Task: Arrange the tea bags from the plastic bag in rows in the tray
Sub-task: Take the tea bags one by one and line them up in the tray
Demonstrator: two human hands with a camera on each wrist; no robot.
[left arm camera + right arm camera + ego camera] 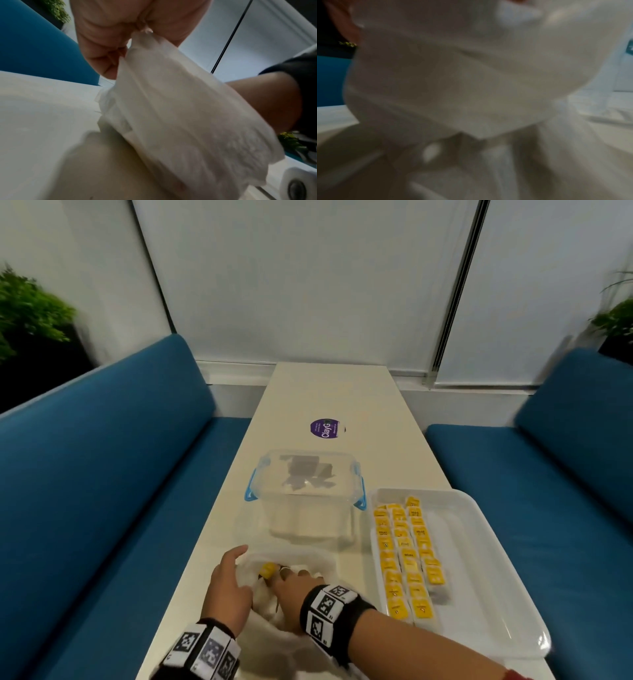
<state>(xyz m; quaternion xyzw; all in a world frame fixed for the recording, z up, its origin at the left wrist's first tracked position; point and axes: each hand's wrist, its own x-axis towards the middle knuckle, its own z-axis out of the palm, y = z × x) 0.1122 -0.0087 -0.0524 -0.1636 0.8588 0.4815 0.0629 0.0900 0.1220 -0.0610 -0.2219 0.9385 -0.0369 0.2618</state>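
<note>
A white translucent plastic bag [308, 568] lies crumpled on the near end of the table. My left hand [229, 580] pinches its left edge and holds the mouth apart; in the left wrist view the fingers [106, 44] grip the bag [171, 108]. My right hand [291, 582] reaches into the mouth, fingertips closed on a yellow tea bag [267, 570]. To the right stands a white tray [496, 577] with three rows of yellow tea bags [404, 556] along its left side. The right wrist view is blurred and filled by bag film [471, 81].
A clear lidded container [305, 498] with blue clips stands just beyond the bag, left of the tray. A purple round sticker [324, 430] lies farther back on the narrow white table [325, 385]. Blue sofas [102, 491] flank both sides.
</note>
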